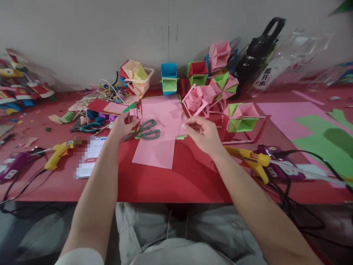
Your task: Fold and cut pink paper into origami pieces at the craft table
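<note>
My left hand (pixel 124 126) is closed, thumb and fingers at a small folded pink paper piece (pixel 135 112), beside green-handled scissors (pixel 150 133). The scissors lie partly on pink paper sheets (pixel 161 147), with their blades pointing toward my left wrist. My right hand (pixel 203 133) hovers at the sheets' right edge, its thumb and index finger pinched together. Whatever is between those fingertips, if anything, is too small to make out. Just beyond the right hand stand pink folded paper frames (pixel 194 97) and a green-and-pink paper piece (pixel 242 117).
Yellow glue guns lie left (pixel 59 154) and right (pixel 256 162), trailing black cables. A phone (pixel 92 156) lies beside my left forearm. Folded paper boxes, including a blue one (pixel 169 79), line the wall. A black bottle (pixel 255 59) and clear bottles (pixel 286 62) stand back right.
</note>
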Demonstrator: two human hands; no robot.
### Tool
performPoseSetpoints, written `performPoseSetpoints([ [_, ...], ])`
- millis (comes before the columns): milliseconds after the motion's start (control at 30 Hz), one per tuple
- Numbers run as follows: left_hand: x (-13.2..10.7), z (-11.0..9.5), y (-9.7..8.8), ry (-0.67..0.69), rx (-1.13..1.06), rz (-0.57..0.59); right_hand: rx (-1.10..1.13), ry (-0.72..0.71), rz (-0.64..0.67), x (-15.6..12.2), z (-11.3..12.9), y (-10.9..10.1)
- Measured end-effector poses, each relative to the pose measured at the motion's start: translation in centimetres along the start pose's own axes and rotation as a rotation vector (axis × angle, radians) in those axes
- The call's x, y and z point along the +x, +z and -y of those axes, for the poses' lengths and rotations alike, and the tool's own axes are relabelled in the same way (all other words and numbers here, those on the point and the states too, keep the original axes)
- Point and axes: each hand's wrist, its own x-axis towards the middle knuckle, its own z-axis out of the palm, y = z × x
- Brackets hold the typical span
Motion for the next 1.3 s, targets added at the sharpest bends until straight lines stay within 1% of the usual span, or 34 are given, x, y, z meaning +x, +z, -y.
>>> performPoseSetpoints([
  [33, 0.1, 0.5, 0.0, -0.006, 0.048, -0.047, -0.011, 0.0, 0.007, 0.0, 0.0, 0.0],
  [100, 0.3, 1.0, -0.1, -0.009, 0.111, -0.197, -0.046, -0.01, 0.028, 0.0, -0.1, -0.1],
  [167, 0.3, 1.1, -0.1, 0.007, 0.123, -0.287, -0.106, -0.034, 0.075, -0.1, -0.2, 0.0],
  [200, 0.3, 0.8, 0.0, 0.027, 0.119, -0.31, -0.14, -0.044, 0.109, -0.2, -0.4, 0.1],
  [233, 0.2, 0.3, 0.1, 0.057, 0.11, -0.309, -0.169, -0.047, 0.142, -0.3, -0.5, 0.3],
  [300, -0.4, -1.1, 0.6, 0.139, 0.086, -0.309, -0.193, -0.021, 0.189, -0.5, -0.8, 0.7],
  [333, -0.8, -2.1, 1.1, 0.168, 0.07, -0.246, -0.188, 0.008, 0.194, -0.6, -1.0, 0.9],
  [367, -1.3, -3.1, 1.6, 0.19, 0.039, -0.158, -0.174, 0.044, 0.19, -0.7, -1.1, 1.1],
  [400, -1.8, -4.1, 2.3, 0.209, 0.025, -0.038, -0.155, 0.084, 0.179, -0.7, -1.2, 1.3],
  [433, -2.4, -5.1, 3.1, 0.227, 0.04, 0.045, -0.133, 0.124, 0.161, -0.7, -1.3, 1.4],
  [500, -3.3, -6.5, 4.5, 0.311, 0.139, 0.213, -0.075, 0.214, 0.115, -0.6, -1.4, 1.7],
  [567, -3.9, -7.1, 5.7, 0.417, 0.249, 0.29, 0.012, 0.316, 0.059, -0.4, -1.3, 2.0],
  [633, -4.1, -7.0, 6.4, 0.471, 0.35, 0.292, 0.137, 0.405, 0.005, -0.3, -1.3, 2.2],
  [700, -4.0, -6.4, 6.7, 0.494, 0.402, 0.275, 0.293, 0.48, -0.034, -0.2, -1.0, 2.5],
  [800, -3.8, -5.7, 6.7, 0.498, 0.394, 0.256, 0.5, 0.603, -0.038, -0.2, -0.4, 2.8],
  [900, -3.7, -5.6, 6.9, 0.503, 0.372, 0.24, 0.608, 0.676, -0.043, -0.2, 0.3, 2.8],
  [967, -3.8, -5.6, 7.1, 0.535, 0.376, 0.265, 0.662, 0.694, -0.028, -0.2, 0.5, 2.6],
  [1067, -4.0, -5.8, 7.6, 0.563, 0.42, 0.361, 0.711, 0.713, -0.001, -0.2, 0.5, 2.6],
  [1167, -4.0, -5.8, 7.8, 0.545, 0.454, 0.394, 0.703, 0.719, -0.05, -0.4, 0.1, 3.0],
  [1233, -4.0, -5.8, 7.8, 0.549, 0.467, 0.408, 0.687, 0.685, -0.09, -0.5, -0.1, 3.6],
  [1300, -3.9, -5.7, 7.8, 0.547, 0.495, 0.423, 0.644, 0.631, -0.101, -0.7, -0.4, 4.1],
])
